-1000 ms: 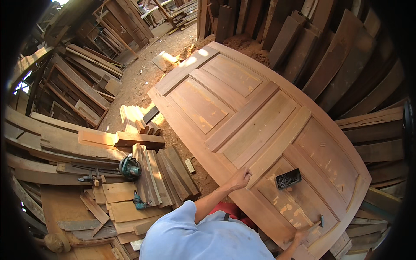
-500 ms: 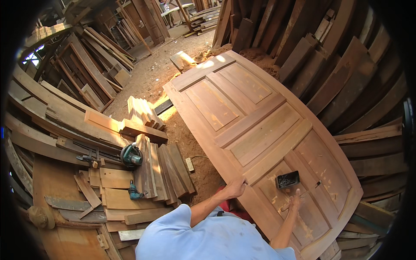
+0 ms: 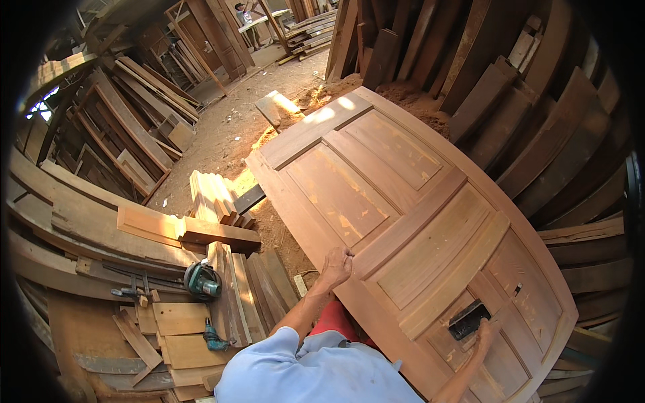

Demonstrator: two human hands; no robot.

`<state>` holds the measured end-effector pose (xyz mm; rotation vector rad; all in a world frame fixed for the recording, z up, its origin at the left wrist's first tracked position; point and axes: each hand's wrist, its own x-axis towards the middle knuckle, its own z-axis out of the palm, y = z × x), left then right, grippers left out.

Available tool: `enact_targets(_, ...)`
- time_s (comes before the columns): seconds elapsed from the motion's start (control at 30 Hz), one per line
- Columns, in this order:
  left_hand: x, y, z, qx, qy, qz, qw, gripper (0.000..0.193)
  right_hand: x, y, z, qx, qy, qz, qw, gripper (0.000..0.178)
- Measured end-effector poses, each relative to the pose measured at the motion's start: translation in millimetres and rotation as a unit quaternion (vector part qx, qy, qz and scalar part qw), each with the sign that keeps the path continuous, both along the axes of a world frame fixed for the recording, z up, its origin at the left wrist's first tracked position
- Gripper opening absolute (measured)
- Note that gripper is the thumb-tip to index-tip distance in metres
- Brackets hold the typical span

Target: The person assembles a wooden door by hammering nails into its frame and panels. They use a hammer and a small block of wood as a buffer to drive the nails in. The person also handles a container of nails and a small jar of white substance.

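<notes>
A wooden panel door lies flat before me, with pale patches on its panels. My left hand is closed over the door's left edge, fingers pinched together; anything inside them is too small to make out. On the lower panels, my right hand grips the near right end of a small black open box, which is tilted. Small bits inside the box are too dark to name.
Left of the door lie stacked boards, a green circular saw, a teal power drill and a clamp. Dark planks lean along the right. Far off, a person stands near a pale table.
My right hand, open beside the box before, now grips it, and the box has moved and tilted. My left hand has shifted farther up the door's edge. The view has shifted slightly.
</notes>
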<state>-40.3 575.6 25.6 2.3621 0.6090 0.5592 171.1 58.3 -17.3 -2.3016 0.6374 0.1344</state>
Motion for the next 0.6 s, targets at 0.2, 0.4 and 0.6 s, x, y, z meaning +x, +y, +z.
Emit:
enact_targets(0.2, 113, 209, -7, 0.053, -0.013, -0.029, 0.998, 0.023, 27, 79, 30, -0.086, 0.115, 0.1, 0.985, 0.055)
enact_targets(0.4, 186, 363, -11, 0.12, 0.082, -0.049, 0.988, 0.021, 48, 263, 91, -0.058, 0.186, 0.126, 0.973, 0.047)
enact_targets(0.6, 220, 449, -39, 0.135, 0.144, -0.131, 0.972, 0.018, 79, 345, 73, -0.045, 0.204, 0.185, 0.96, 0.042)
